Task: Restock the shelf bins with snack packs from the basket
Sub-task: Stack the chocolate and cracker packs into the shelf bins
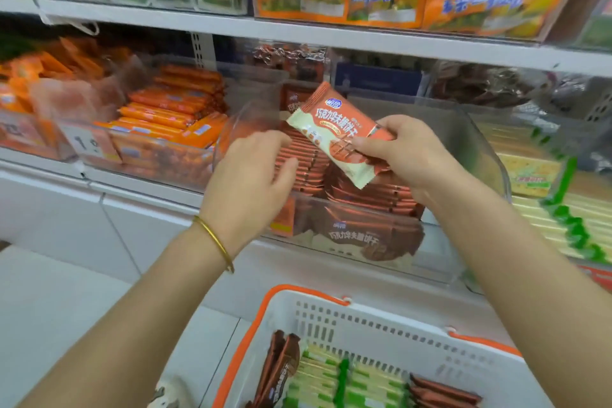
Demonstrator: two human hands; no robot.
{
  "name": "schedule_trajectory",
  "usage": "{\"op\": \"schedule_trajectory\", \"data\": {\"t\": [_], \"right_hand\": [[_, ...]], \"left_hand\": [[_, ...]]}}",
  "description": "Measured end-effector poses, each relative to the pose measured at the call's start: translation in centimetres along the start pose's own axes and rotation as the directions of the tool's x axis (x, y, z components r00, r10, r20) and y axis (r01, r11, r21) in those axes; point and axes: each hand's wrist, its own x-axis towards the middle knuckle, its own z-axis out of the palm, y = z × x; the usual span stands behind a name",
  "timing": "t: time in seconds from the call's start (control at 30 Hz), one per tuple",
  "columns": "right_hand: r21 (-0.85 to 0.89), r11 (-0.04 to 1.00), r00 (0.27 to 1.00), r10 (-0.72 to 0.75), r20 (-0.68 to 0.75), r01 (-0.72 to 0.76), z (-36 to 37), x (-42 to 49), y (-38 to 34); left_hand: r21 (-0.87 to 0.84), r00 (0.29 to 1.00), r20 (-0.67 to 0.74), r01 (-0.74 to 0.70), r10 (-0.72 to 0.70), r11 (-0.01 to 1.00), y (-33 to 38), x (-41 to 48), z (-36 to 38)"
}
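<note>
A: Setting: shop aisle, white shelf [331,31] carrying clear bins, more stock on the tier above. White basket [318,305] with an orange rim sits below, nearest the camera.

B: Hands?

A: Apart, both over the middle bin [477,139]. Right hand [410,155] pinches one brown-and-cream snack pack [331,132] by its lower end, tilted, above the bin's contents and not yet in it. Left hand [251,175] holds nothing; its fingers are loosely spread at the row of brown packs [308,162] standing on edge in the bin. Contact uncertain.

B: Step in hand?

A: Judged: seating that pack in the row. Best done by using the free hand to part or steady the row, then sliding the pack in on edge, label facing as its neighbours do. Risk: a slack row tips forward if pushed from the top.

B: Counts?

A: In hand: 1 pack. Bins in clear view on this tier: 3, namely orange packs [165,106] at left, brown in the middle, green-and-cream packs [543,205] at right. Basket: two clusters of brown packs, at left [278,371] and lower right [440,391], roughly 2–3 each, with green packs [331,381] between; the frame edge cuts these off, so no exact count.
</note>
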Motion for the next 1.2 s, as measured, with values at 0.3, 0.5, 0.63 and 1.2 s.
{"op": "schedule_trajectory", "data": {"t": [0.3, 0.5, 0.63, 1.2], "right_hand": [[-0.574, 0.794, 0.956, -0.288, -0.062, 0.202, 6.1, 13.7, 1.8], [-0.779, 0.626, 0.918, -0.329, -0.219, 0.039, 7.0, 16.5, 2.7], [-0.739, 0.669, 0.913, -0.348, -0.215, 0.081, 7.6, 17.2, 2.5], [-0.461, 0.88, 0.949, -0.232, -0.216, 0.11, 3.6, 6.6, -1.7]], "left_hand": [[0.285, 0.984, 0.138, -0.151, 0.116, 0.946, -1.5, 1.0, 2.8], [0.268, 0.978, 0.177, -0.155, 0.109, 0.951, -1.6, 1.0, 3.0], [0.262, 0.978, 0.181, -0.147, 0.101, 0.954, -1.6, 1.0, 3.1], [0.215, 0.977, -0.034, -0.197, 0.209, 0.956, -1.3, 0.6, 3.1]]}}
